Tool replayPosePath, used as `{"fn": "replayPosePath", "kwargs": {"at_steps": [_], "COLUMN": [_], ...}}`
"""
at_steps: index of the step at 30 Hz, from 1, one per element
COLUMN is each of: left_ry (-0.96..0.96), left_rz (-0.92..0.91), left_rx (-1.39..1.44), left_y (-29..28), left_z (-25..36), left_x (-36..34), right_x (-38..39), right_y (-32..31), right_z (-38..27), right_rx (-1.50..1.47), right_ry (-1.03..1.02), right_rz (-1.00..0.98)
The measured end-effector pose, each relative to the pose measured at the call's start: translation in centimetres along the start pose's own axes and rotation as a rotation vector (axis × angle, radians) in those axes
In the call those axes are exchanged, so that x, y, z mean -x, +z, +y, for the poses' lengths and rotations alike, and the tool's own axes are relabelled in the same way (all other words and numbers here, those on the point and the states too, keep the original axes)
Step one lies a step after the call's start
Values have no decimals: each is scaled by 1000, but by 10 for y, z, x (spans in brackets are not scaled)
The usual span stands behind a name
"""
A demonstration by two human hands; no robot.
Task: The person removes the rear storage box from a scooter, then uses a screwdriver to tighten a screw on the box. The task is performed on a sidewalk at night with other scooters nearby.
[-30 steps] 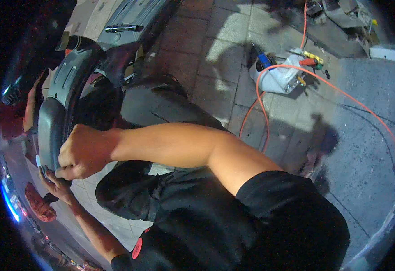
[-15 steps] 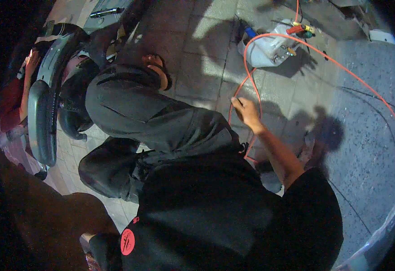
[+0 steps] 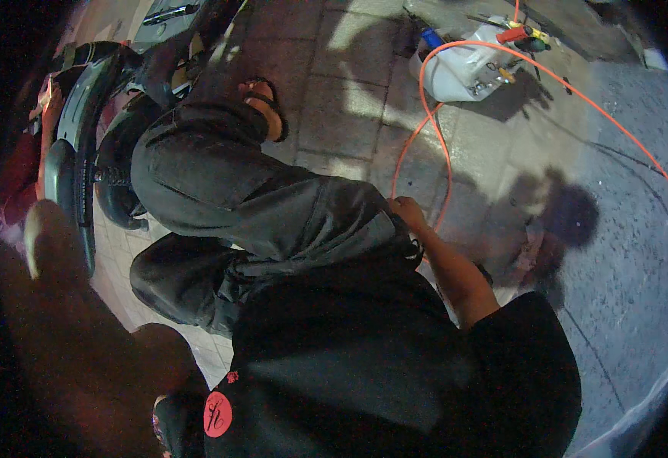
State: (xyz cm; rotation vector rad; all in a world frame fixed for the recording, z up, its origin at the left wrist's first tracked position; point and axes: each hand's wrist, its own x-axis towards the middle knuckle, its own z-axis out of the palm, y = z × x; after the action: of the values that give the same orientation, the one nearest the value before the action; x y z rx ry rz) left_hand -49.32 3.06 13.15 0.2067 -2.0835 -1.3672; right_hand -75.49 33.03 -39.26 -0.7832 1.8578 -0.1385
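Note:
My right hand (image 3: 406, 210) rests at the side of my dark trousers (image 3: 257, 198), by the hip, its fingers partly hidden against the cloth. My left hand (image 3: 48, 237) is a dark blur raised close to the camera at the left, in front of the lower end of a long grey vehicle part (image 3: 86, 191); its fingers and any contents cannot be made out. My sandalled foot (image 3: 261, 107) is on the paving beyond my knee.
A white plastic container (image 3: 463, 72) with tools stands at the upper right, an orange hose (image 3: 444, 153) looped over and beside it. A person in red (image 3: 25, 175) is at the far left. A grey speckled floor (image 3: 635, 275) borders the paving on the right.
Both my hands have left the grey vehicle part. The right moved rightward to my hip; the left arm rose close to the camera. The view shifted, showing more of my legs and foot.

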Motion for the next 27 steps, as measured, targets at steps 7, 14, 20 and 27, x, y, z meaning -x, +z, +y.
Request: {"fn": "replayPosePath", "kwargs": {"at_steps": [7,14,20,27], "left_ry": [4,-190,-61,-287], "left_rz": [2,192,-15,35], "left_rx": [348,684,990,935], "left_y": [12,63,105,116], "left_z": [-20,-3,-34,-29], "left_x": [-4,8,17,-27], "right_x": [-4,-38,-54,-43], "right_y": [5,18,15,12], "right_z": [-19,-31,13,81], "right_rx": [-4,80,128,76], "right_ry": [-50,-125,235,219], "right_rz": [-9,25,-33,232]}}
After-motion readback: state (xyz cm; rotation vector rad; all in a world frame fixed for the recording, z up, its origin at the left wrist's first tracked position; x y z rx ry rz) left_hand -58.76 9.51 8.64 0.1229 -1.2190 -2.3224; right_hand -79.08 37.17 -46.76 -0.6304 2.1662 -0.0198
